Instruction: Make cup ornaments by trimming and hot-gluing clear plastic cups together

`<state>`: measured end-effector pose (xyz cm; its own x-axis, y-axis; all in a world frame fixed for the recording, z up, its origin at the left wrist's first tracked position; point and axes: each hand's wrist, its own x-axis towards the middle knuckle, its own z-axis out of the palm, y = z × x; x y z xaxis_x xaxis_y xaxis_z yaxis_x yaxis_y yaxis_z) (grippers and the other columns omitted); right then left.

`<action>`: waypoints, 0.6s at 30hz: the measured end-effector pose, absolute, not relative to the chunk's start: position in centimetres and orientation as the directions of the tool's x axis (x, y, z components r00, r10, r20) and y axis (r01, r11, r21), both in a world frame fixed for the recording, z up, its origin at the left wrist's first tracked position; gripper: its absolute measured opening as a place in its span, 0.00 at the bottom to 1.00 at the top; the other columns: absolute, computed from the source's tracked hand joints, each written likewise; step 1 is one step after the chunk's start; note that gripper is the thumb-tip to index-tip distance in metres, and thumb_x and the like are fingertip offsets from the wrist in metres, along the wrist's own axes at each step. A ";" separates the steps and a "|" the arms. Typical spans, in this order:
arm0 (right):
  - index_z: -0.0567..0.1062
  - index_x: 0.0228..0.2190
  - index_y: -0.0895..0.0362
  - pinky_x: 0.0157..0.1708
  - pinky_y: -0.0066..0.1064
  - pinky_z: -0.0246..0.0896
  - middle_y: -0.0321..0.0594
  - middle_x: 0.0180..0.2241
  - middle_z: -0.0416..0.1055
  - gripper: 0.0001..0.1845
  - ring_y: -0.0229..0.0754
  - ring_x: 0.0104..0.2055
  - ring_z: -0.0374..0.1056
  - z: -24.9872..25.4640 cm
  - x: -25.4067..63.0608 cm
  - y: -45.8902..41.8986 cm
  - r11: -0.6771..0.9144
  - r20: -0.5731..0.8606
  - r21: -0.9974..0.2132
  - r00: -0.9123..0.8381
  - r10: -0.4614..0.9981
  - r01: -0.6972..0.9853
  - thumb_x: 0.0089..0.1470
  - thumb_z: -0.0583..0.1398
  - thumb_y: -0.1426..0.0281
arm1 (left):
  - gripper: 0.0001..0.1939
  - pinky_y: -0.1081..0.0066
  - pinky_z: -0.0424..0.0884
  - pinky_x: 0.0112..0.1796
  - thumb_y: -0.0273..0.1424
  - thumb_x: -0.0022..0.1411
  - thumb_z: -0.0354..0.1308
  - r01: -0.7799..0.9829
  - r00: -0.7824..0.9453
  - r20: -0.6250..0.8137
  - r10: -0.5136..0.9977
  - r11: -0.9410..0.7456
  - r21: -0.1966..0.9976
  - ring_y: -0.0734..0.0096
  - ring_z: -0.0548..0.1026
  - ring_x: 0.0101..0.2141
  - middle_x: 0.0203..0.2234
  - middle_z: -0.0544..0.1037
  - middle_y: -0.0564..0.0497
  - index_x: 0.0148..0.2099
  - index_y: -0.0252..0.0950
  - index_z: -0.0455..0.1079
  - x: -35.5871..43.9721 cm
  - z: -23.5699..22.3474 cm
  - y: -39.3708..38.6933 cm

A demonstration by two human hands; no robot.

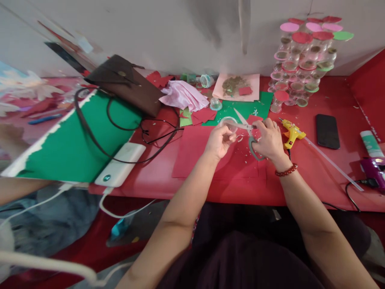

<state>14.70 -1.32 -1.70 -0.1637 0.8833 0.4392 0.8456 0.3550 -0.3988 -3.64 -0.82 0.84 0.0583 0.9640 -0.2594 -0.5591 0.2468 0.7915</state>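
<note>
My left hand [221, 142] is closed on a clear, round plastic piece [228, 123] that looks like the cut end of a bottle. In my right hand [269, 138] is a pair of scissors [252, 145] with grey handles. Their blades [240, 117] are spread, and one lies at the edge of the plastic piece. Under both hands is a sheet of red paper [195, 154], with small pale clippings scattered near the scissors. Just beyond, a green sheet [264, 102] carries a small clear bottle piece [215, 104].
A yellow glue gun [291, 133] with a long glue stick [333, 162] lies right of my hand, beside a black phone [327, 131]. Stacked bottle pieces with coloured discs [300, 64] stand behind. A power bank [120, 164], cables and a brown bag [123, 84] occupy the left.
</note>
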 end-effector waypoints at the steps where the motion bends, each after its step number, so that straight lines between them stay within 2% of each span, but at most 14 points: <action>1: 0.75 0.45 0.52 0.47 0.51 0.64 0.46 0.43 0.67 0.21 0.55 0.45 0.65 -1.7 14.9 -1.2 0.344 0.440 -0.400 -0.151 0.885 0.850 0.46 0.62 0.71 | 0.15 0.76 0.53 0.20 0.19 0.40 0.53 -0.555 0.075 -0.265 0.961 0.261 0.790 0.85 0.59 0.17 0.23 0.70 0.57 0.34 0.35 0.67 -3.6 0.9 -0.9; 5: 0.74 0.47 0.53 0.48 0.52 0.64 0.47 0.43 0.67 0.21 0.56 0.46 0.65 -1.5 14.9 -1.1 0.326 0.443 -0.406 -0.129 0.887 0.854 0.48 0.62 0.70 | 0.15 0.76 0.54 0.20 0.20 0.39 0.53 -0.564 0.076 -0.260 0.963 0.257 0.785 0.85 0.60 0.17 0.24 0.72 0.56 0.34 0.35 0.68 -3.7 1.0 -1.1; 11: 0.74 0.47 0.52 0.48 0.52 0.64 0.48 0.45 0.68 0.22 0.56 0.46 0.65 -1.5 13.7 -2.1 0.384 0.431 -0.396 -0.200 0.880 0.834 0.47 0.62 0.70 | 0.15 0.77 0.57 0.21 0.20 0.41 0.54 -0.556 0.050 -0.222 0.974 0.212 0.804 0.83 0.63 0.16 0.21 0.68 0.59 0.35 0.35 0.69 -3.7 0.9 -1.1; 18: 0.73 0.46 0.52 0.46 0.50 0.65 0.47 0.44 0.68 0.22 0.55 0.45 0.67 -1.6 14.0 -1.7 0.397 0.402 -0.431 -0.222 0.888 0.810 0.46 0.61 0.71 | 0.14 0.77 0.54 0.20 0.18 0.42 0.53 -0.576 0.074 -0.247 0.966 0.243 0.781 0.86 0.59 0.15 0.22 0.69 0.58 0.34 0.35 0.68 -3.5 1.1 -1.2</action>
